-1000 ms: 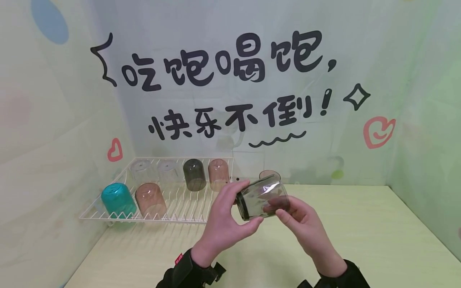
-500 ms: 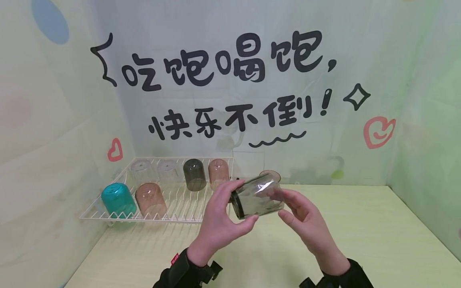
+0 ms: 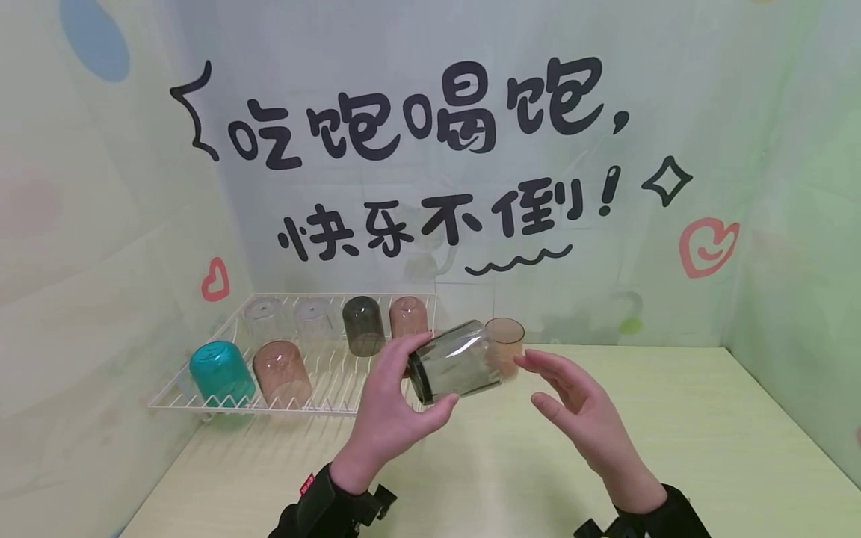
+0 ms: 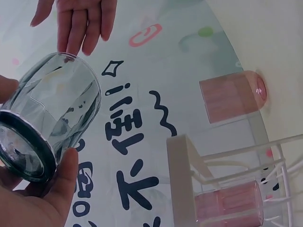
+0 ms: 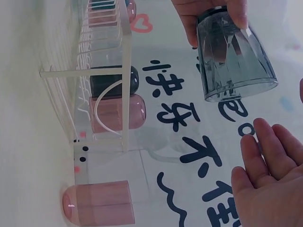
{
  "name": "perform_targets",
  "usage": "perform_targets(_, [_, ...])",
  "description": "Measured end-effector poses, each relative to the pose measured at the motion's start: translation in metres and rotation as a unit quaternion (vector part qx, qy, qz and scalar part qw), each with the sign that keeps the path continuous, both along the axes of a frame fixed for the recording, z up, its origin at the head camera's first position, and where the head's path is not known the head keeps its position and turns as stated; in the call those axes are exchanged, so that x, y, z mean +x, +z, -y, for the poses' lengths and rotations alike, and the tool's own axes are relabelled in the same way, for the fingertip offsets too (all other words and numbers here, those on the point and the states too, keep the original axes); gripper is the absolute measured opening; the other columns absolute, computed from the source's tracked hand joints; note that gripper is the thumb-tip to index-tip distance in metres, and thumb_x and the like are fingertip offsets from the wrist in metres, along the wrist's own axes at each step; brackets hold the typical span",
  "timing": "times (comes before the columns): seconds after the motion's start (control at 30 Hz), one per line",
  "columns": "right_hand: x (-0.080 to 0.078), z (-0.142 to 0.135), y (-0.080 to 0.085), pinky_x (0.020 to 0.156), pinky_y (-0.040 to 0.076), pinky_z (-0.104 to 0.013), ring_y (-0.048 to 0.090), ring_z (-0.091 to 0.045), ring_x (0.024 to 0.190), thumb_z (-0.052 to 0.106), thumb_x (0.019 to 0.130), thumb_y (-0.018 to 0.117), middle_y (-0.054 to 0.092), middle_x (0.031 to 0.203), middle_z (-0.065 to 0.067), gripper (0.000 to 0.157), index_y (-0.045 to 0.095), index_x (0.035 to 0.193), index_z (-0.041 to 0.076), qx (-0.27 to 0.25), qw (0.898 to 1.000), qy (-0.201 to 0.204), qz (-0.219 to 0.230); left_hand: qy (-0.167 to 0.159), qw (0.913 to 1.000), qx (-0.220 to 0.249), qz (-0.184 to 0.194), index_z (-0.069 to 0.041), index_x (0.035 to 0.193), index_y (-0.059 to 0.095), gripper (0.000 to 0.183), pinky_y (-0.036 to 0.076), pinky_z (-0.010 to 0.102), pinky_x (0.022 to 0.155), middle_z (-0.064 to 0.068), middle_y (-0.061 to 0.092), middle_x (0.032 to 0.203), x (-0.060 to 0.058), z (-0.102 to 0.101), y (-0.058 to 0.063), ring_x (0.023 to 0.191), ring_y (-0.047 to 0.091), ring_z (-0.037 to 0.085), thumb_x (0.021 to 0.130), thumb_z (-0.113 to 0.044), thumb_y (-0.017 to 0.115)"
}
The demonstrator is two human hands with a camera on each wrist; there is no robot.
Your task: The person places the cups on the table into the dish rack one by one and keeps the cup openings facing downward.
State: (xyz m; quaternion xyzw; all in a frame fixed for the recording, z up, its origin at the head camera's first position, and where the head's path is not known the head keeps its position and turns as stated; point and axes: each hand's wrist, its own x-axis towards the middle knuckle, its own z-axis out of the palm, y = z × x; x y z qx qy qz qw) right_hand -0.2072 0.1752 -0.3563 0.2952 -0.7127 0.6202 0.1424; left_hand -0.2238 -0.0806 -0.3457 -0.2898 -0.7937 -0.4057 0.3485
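Observation:
A transparent grey drinking glass is held aloft on its side above the table, its thick base to the left and its mouth to the right. My left hand grips it near the base, thumb below and fingers over the far side. In the right wrist view the mouth of the grey glass faces my right hand. That right hand hovers apart from the rim, its fingers loosely extended and nothing in them. Behind the held glass, a pink glass stands upright on the table, partly overlapped in the head view.
At the back left is a white wire rack. Upside down on it are a teal glass, a pink glass, a dark grey glass, another pink glass and clear ones. A printed cloth backdrop rises behind the table.
My right hand has let go of the grey glass's mouth end and drawn off to the right. My left hand has carried the glass leftward, uncovering more of the upright pink glass.

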Motion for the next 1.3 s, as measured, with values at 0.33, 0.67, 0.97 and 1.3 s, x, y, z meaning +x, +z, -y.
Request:
perform_targets(0.33, [-0.003,-0.011,-0.009,0.099,0.034,-0.019,0.041,-0.015,0.125,0.004,0.088,0.055,0.051,0.131,-0.011,0.048,0.043,0.134,0.001,0.019,0.999,-0.010,0.025,0.029,0.9994,-0.008,0.015,-0.018,0.130,0.048,0.072,0.049,0.032,0.071,-0.006,0.050,0.117,-0.003,0.013,0.000,0.098,0.046,0.008,0.065,-0.031,0.077])
perform_targets(0.67, [-0.009,-0.016,-0.018,0.097,0.036,-0.019,0.043,-0.014,0.124,0.008,0.087,0.057,0.052,0.131,-0.013,0.047,0.044,0.133,0.003,0.034,0.998,-0.028,0.034,0.063,0.9975,-0.019,0.024,-0.013,0.130,0.046,0.074,0.048,0.030,0.069,-0.002,0.051,0.115,-0.007,0.030,-0.003,0.094,0.047,0.008,0.065,-0.032,0.077])
perform_targets(0.97, [-0.014,-0.023,-0.024,0.096,0.036,-0.018,0.044,-0.012,0.122,0.012,0.088,0.058,0.053,0.130,-0.012,0.047,0.046,0.132,0.006,0.049,0.997,-0.044,0.041,0.095,0.9941,-0.027,0.045,-0.013,0.125,0.048,0.072,0.048,0.035,0.074,0.000,0.052,0.113,-0.010,0.042,-0.002,0.096,0.046,0.010,0.064,-0.035,0.078])
perform_targets(1.3, [-0.016,-0.026,-0.029,0.097,0.033,-0.016,0.046,-0.010,0.120,0.017,0.086,0.061,0.055,0.128,-0.004,0.046,0.049,0.130,0.012,0.060,0.993,-0.075,0.072,0.114,0.9902,-0.040,0.070,-0.014,0.125,0.048,0.071,0.047,0.035,0.075,0.000,0.052,0.112,-0.013,0.055,-0.004,0.097,0.046,0.012,0.064,-0.037,0.078])
